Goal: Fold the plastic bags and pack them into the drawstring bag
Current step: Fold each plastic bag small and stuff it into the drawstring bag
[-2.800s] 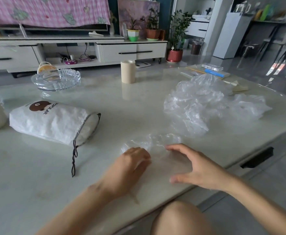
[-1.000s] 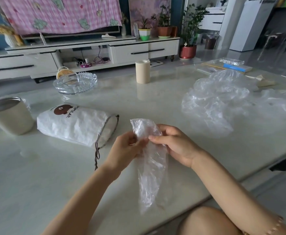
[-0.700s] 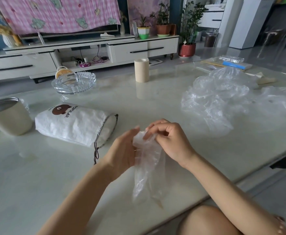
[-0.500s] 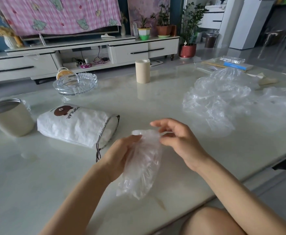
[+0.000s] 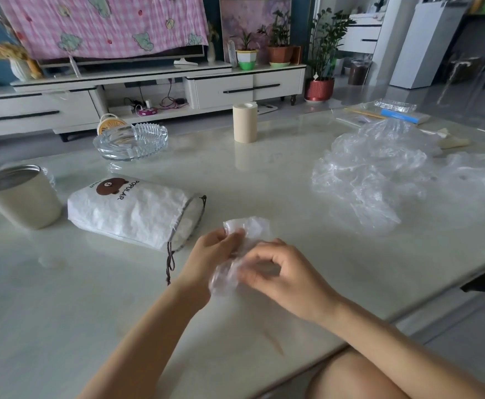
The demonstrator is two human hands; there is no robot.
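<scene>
White drawstring bag (image 5: 132, 213), brown bear face, dark lettering, dark cord. Clear colourless plastic bag (image 5: 244, 254); likewise the heap of plastic bags (image 5: 379, 174) and glass ashtray (image 5: 132, 141). Pale marbled tabletop (image 5: 63, 298). Cream cup (image 5: 20, 194), beige cylinder (image 5: 244, 122). Pink checked cloth (image 5: 103, 24), green animal motifs.

- We see a pale marble table (image 5: 264, 182)
- On it lie a white drawstring bag (image 5: 132, 214) (mouth toward the hands), a metal cup (image 5: 20, 197) at the left, a glass ashtray (image 5: 132, 141), a beige roll (image 5: 244, 122)
- At the right, a heap of clear plastic bags (image 5: 379, 174)
</scene>
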